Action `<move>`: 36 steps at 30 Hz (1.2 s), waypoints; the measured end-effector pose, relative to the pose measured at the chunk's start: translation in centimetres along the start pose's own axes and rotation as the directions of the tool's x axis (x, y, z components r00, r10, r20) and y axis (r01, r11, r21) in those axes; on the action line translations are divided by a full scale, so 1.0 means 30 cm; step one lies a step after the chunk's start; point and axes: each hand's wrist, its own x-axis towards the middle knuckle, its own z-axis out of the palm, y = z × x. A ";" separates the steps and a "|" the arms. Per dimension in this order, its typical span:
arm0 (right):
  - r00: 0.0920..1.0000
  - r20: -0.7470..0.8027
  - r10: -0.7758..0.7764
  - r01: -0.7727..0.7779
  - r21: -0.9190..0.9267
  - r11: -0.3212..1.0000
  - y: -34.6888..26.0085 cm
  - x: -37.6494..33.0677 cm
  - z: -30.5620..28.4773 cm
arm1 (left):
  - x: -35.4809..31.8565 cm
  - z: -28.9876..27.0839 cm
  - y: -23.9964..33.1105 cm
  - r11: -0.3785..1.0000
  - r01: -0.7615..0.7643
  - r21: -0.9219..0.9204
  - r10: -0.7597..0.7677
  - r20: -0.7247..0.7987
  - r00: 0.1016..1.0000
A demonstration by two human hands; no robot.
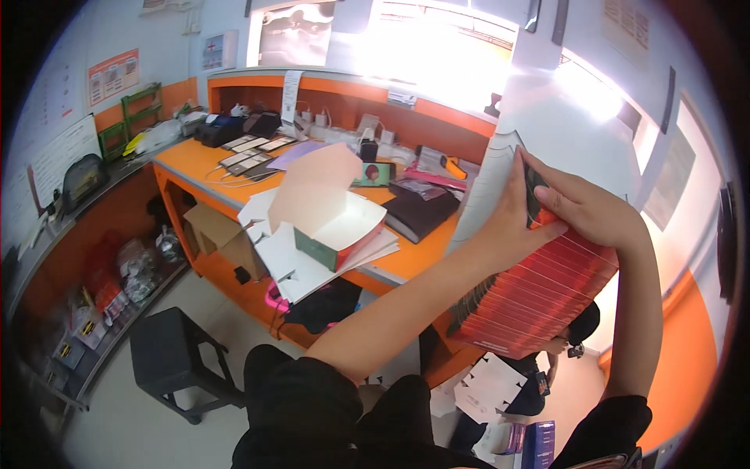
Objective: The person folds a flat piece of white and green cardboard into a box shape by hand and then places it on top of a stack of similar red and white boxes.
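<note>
A stack of red printed card sheets (539, 293), its layers fanned into strips, is held up at the right, in front of my body. My left hand (512, 227) reaches across and grips its upper edge, thumb stretched over the red face. Beside it, my right hand (586, 207) is closed on the same upper edge from the right, its thumb near my left hand. Some of the fingers are hidden behind the stack. On the orange table (211, 181) to the left, an open box with a green side (316, 248) rests on white flat card blanks (293, 270).
Behind the box are a dark folder (422, 209), a lit phone (375, 174), and several devices with cables. A black stool (176, 352) stands at the lower left. Below the stack, another person (582, 324) is near card blanks (491, 387) and purple boxes (537, 445).
</note>
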 end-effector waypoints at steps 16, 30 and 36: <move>0.648 -0.575 0.500 0.157 0.743 0.650 0.563 -0.244 0.259 | 0.033 -0.037 -0.041 0.993 0.084 0.085 -0.093 0.108 0.990; 0.382 -0.783 0.491 0.557 0.619 0.553 0.395 -0.173 0.372 | 0.029 -0.034 -0.068 0.921 0.292 -0.259 -0.312 -0.040 0.949; 0.196 -0.874 0.444 0.452 0.483 0.750 0.440 -0.120 0.374 | 0.037 -0.039 -0.119 0.989 0.144 0.037 -0.141 -0.071 0.987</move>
